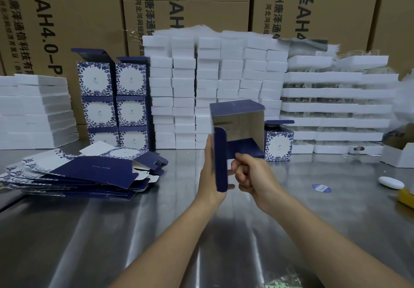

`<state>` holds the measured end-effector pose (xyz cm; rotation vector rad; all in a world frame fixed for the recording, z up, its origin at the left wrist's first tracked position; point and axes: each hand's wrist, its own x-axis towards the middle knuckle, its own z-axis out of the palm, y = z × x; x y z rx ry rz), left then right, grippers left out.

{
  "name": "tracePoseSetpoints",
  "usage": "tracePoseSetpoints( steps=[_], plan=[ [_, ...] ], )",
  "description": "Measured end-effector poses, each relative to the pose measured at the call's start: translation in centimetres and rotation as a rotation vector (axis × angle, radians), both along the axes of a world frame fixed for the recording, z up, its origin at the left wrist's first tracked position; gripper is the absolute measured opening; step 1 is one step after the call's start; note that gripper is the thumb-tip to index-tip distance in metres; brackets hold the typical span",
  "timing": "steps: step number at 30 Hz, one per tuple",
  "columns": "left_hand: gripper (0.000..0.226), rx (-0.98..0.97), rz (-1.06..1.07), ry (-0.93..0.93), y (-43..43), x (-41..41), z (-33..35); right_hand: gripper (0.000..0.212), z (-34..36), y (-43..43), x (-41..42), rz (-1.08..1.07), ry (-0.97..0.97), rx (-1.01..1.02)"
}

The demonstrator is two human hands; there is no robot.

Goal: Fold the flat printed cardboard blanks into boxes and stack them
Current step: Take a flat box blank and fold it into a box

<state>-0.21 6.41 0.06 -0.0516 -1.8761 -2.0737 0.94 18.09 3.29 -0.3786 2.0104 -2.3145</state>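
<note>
I hold a half-folded navy box (pixel 240 128) above the middle of the steel table (pixel 112 231), its open end facing me and its silvery inside showing. My left hand (pixel 209 175) lies along the box's left side, fingers straight, with a long navy flap (pixel 220 160) hanging in front of the palm. My right hand (pixel 248 172) is curled, pinching the lower front flap. A pile of flat printed blanks (pixel 83 173) lies fanned out at the left. Finished blue-and-white boxes (pixel 115 104) stand stacked behind the pile, and one more finished box (pixel 279 144) stands right of the held box.
Stacks of white foam blocks (pixel 215 90) and white trays (pixel 336 106) line the back, with brown cartons (pixel 74 14) behind them. A white oval object (pixel 391 182), a blue round sticker (pixel 321 188) and a yellow item (pixel 406 197) lie at the right.
</note>
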Motion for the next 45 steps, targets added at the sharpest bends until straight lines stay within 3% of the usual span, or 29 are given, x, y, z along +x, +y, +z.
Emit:
tracePoseSetpoints(
  steps=[6,10,15,21,24,28,32,35,38,40,45],
  plan=[
    [0.052,-0.07,0.007,0.077,0.0,0.5,0.0,0.037,-0.2,-0.1,-0.3,-0.052,0.026,-0.078],
    [0.037,-0.048,0.005,0.062,-0.1,0.5,-0.1,0.041,-0.3,0.0,-0.5,-0.066,0.053,-0.108],
    [0.052,-0.076,0.016,0.047,-0.3,0.5,0.0,0.034,0.0,0.4,-0.5,-0.03,0.012,-0.054],
    [0.022,-0.007,-0.008,0.012,-0.2,1.0,0.6,0.04,-0.3,0.3,-1.0,-0.106,0.053,-0.11],
    [0.027,0.04,0.011,0.001,-0.6,0.9,0.6,0.044,-0.4,0.5,-1.3,-0.009,0.033,-0.1],
    [0.058,-0.089,0.069,0.067,-1.6,0.9,0.5,0.039,0.1,1.6,-1.4,0.158,-0.014,0.079],
    [0.056,-0.197,0.077,0.056,-2.2,0.0,-0.1,0.04,0.2,1.9,-1.9,0.009,0.001,0.009],
    [0.069,-0.206,0.061,0.076,-1.9,0.3,0.0,0.042,-0.1,1.8,-2.2,-0.036,0.01,-0.09],
    [0.042,-0.04,0.057,0.028,-1.6,0.3,0.7,0.04,-0.4,1.6,-2.3,0.004,-0.046,-0.169],
    [0.036,0.091,0.052,-0.008,-1.7,0.0,1.1,0.039,-0.3,1.8,-2.2,0.083,-0.108,-0.141],
    [0.034,-0.012,0.062,0.02,-2.1,0.6,1.1,0.036,0.1,2.2,-2.3,0.04,-0.115,-0.061]
  ],
)
